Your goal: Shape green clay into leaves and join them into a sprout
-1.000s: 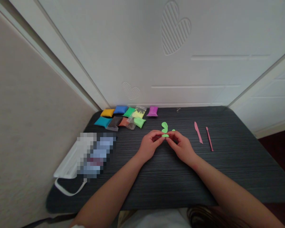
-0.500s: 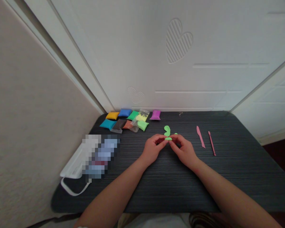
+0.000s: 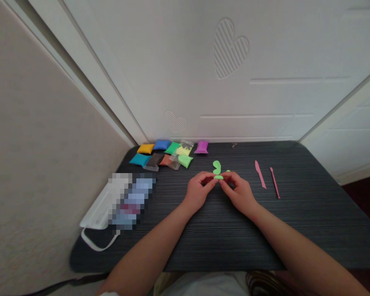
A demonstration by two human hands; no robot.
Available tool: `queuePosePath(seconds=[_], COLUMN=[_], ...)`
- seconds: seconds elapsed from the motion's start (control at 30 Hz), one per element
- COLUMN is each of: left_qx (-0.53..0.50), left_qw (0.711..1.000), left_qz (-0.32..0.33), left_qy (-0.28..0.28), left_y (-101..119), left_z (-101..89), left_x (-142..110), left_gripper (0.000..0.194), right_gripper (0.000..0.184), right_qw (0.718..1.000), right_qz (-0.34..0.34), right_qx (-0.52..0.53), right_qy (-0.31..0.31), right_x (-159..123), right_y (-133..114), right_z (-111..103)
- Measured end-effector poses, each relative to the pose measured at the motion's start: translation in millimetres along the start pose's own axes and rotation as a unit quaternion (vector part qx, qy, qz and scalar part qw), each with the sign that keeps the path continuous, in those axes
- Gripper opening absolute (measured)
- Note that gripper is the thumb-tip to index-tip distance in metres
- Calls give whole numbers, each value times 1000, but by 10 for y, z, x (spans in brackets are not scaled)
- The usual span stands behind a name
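Note:
Between the fingertips of both hands is a small, flattened piece of light green modelling clay (image 3: 218, 177). My left hand (image 3: 199, 191) pinches its left end, and my right hand (image 3: 238, 191) pinches the right end. Just beyond the fingers lies a curved green clay shape (image 3: 216, 166) on the dark table. A further bit of green clay (image 3: 228, 171) peeks out behind my right fingers, mostly hidden.
Several coloured clay packets (image 3: 146, 149) lie at the table's back left, with a purple packet (image 3: 201, 147) beside them. To the right are a pink plastic knife (image 3: 260, 174) and a thin pink stick tool (image 3: 275, 183). A white face mask (image 3: 95, 209) lies front left, beside a blurred item.
The camera view has shifted slightly, moving the whole scene a little right. Both hands keep pinching the green clay, with hardly any finger movement visible.

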State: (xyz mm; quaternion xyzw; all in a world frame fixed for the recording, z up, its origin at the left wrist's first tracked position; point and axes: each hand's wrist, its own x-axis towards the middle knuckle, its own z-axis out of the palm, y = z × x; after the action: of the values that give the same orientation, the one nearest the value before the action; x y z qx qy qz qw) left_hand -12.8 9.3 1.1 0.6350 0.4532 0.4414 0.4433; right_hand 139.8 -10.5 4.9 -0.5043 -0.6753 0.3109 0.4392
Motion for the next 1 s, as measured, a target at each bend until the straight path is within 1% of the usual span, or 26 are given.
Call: queuePosePath(seconds=[0.17, 0.4, 0.63, 0.83, 1.0], left_qx=[-4, 28, 14, 27, 23], left_qw=[1000, 999, 1000, 1000, 1000], left_qz=[12, 13, 10, 4, 7], left_qy=[-16, 5, -11, 9, 3], left_y=[-42, -6, -16, 21, 3], left_z=[-12, -11, -28, -21, -24], left_x=[5, 1, 8, 1, 6], left_gripper=[21, 20, 21, 19, 21], right_gripper=[17, 17, 17, 17, 17], right_qw=[1000, 1000, 1000, 1000, 1000], right_qz=[-11, -5, -10, -8, -8], right_qx=[1, 5, 4, 11, 11], right_qy=[2, 4, 5, 4, 3], right_x=[-5, -3, 3, 4, 2], right_y=[-16, -11, -3, -17, -20], right_z=[0, -2, -5, -11, -12])
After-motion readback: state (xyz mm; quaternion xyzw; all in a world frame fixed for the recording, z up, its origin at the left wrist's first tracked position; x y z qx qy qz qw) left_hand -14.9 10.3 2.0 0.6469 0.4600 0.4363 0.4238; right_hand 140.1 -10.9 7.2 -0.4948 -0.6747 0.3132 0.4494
